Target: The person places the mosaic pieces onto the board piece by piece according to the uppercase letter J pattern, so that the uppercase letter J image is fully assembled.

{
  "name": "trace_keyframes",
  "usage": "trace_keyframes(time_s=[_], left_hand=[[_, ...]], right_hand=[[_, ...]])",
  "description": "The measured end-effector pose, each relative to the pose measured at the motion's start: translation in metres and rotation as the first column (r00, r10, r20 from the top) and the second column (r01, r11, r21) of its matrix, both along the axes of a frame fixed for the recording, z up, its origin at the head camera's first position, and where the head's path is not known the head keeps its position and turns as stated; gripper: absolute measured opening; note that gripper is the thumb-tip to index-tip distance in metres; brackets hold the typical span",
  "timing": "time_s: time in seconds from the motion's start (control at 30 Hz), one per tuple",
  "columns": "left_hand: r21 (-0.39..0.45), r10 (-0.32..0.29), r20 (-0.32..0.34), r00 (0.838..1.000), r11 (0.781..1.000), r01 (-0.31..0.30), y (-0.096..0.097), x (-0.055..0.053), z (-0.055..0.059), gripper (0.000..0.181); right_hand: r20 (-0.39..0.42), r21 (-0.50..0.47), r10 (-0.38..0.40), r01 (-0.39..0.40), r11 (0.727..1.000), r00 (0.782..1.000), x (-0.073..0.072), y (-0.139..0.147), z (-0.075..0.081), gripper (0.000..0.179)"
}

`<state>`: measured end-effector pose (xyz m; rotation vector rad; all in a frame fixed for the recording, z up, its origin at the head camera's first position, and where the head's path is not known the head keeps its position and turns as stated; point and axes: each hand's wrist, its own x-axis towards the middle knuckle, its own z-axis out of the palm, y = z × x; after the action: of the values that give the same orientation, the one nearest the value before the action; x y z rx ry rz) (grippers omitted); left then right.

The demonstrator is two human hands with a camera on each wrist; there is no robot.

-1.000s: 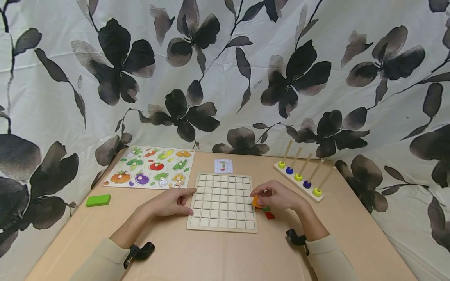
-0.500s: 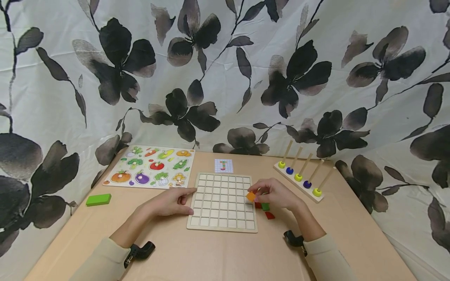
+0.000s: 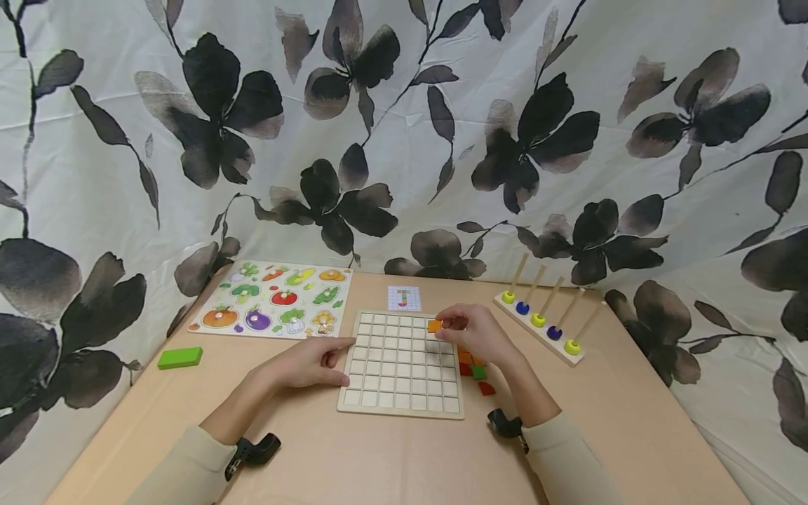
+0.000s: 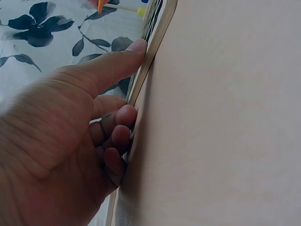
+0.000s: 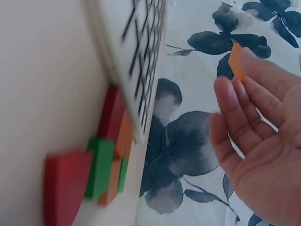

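Tile (image 3: 434, 326) points left from right fingers (image 5: 228, 99); long axis unclear.

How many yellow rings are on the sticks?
3: one yellow ring on the leftmost stick, a second ring on the middle stick, a third ring on the rightmost stick.

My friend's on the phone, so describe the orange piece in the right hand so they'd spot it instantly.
On the table, find the pale grid board. At its far right corner, the right hand pinches a small flat orange piece. Unlike the red, green and orange pieces lying beside the board, this one is held up.
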<state>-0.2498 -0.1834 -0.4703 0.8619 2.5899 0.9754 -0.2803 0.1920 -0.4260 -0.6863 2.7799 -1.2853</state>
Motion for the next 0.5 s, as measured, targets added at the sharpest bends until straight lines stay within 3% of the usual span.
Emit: trace_keyframes(time_s=[0.5], left_hand=[[0.001, 0.005, 0.0, 1.0, 1.0, -0.005, -0.001, 0.0, 0.0, 0.083]], right_hand=[[-0.085, -0.087, -0.046, 0.039, 0.995, 0.995, -0.007, -0.053, 0.011, 0.025]])
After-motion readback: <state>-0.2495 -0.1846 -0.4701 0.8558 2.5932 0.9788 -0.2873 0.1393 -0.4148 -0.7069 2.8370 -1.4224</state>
